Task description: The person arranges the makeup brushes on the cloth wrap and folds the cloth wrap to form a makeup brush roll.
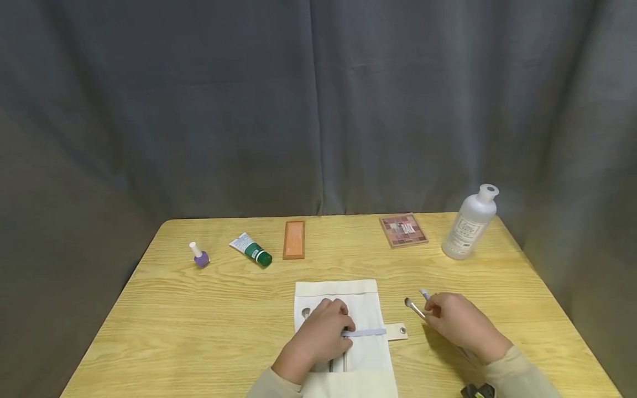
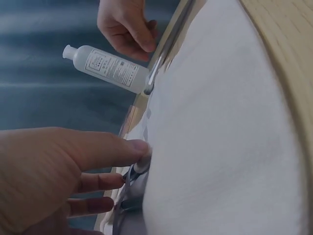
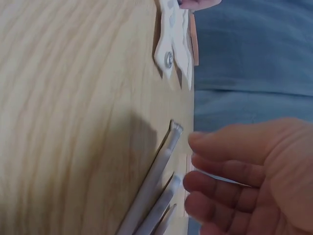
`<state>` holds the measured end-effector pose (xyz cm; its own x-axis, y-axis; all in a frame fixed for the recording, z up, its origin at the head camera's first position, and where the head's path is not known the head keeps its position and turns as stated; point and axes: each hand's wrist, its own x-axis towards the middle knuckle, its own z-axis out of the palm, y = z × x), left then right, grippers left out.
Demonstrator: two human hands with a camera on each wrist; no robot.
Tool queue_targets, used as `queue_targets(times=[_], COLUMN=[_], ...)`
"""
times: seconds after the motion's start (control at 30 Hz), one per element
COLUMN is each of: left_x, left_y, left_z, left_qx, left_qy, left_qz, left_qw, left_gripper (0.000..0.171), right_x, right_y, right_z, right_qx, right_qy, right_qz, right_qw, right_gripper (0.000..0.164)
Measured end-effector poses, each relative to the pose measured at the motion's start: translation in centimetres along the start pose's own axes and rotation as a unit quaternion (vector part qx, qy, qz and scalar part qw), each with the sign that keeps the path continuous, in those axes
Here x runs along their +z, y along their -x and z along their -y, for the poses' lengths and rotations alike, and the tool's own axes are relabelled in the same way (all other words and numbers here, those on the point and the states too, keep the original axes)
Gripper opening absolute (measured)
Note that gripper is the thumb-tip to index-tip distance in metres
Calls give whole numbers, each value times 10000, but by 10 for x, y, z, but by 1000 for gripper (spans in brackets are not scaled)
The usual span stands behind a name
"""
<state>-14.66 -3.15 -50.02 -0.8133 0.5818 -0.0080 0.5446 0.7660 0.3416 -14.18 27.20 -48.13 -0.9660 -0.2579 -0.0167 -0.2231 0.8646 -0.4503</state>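
A white fabric brush roll (image 1: 368, 356) lies open on the table, with a pale lavender elastic band (image 1: 369, 333) across it. My left hand (image 1: 323, 331) is over the roll, thumb and forefinger closing on the band from either side; the exact contact is partly hidden. Beside that hand a dark brush head (image 1: 306, 313) shows, and brush handles (image 1: 345, 362) stand in the lower pocket. To the right, my right hand (image 1: 460, 320) hovers by several loose makeup brushes (image 3: 151, 181). Its fingers are loosely bent and apart, with nothing visible between them in the right wrist view.
Along the back are a purple nail polish bottle (image 1: 201, 258), a green-and-white tube (image 1: 251, 249), an orange palette (image 1: 294, 240) and a patterned palette (image 1: 403, 230). A tall translucent bottle (image 1: 470, 224) stands at the back right. The roll's snap tab (image 1: 397, 331) points right.
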Motion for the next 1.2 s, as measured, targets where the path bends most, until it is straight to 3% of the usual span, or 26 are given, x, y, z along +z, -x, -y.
queue_targets(times=[0.17,0.27,0.57,0.73,0.83,1.07,1.2], left_x=[1,3,5,6,5,2,4], left_y=[-2,-3,-5,-6,-6,-3,-5], left_z=[-2,-3,-4,-3,-2,-1,-2], left_qx=[384,463,364,459,350,222,210], left_qy=[-374,-395,-261,-267,-63,314,281], left_qz=[-272,-261,-112,-219,-132,52,11], left_qw=[9982,9978,9989,9983,9993,9992,9994], left_gripper=[15,14,5,9,7,9,11], right_x=[3,5,14,15,17,18,9], right_y=[1,0,-4,-6,-8,-13,-19], right_z=[-5,-4,1,8,12,19,24], right_qx=[62,152,26,54,9,103,42], right_qy=[-174,-242,-177,-119,-103,-556,-772], right_qz=[224,373,531,516,537,811,613], right_qw=[9996,9989,9984,9986,9985,9951,9951], right_gripper=[14,14,18,21,24,31,32])
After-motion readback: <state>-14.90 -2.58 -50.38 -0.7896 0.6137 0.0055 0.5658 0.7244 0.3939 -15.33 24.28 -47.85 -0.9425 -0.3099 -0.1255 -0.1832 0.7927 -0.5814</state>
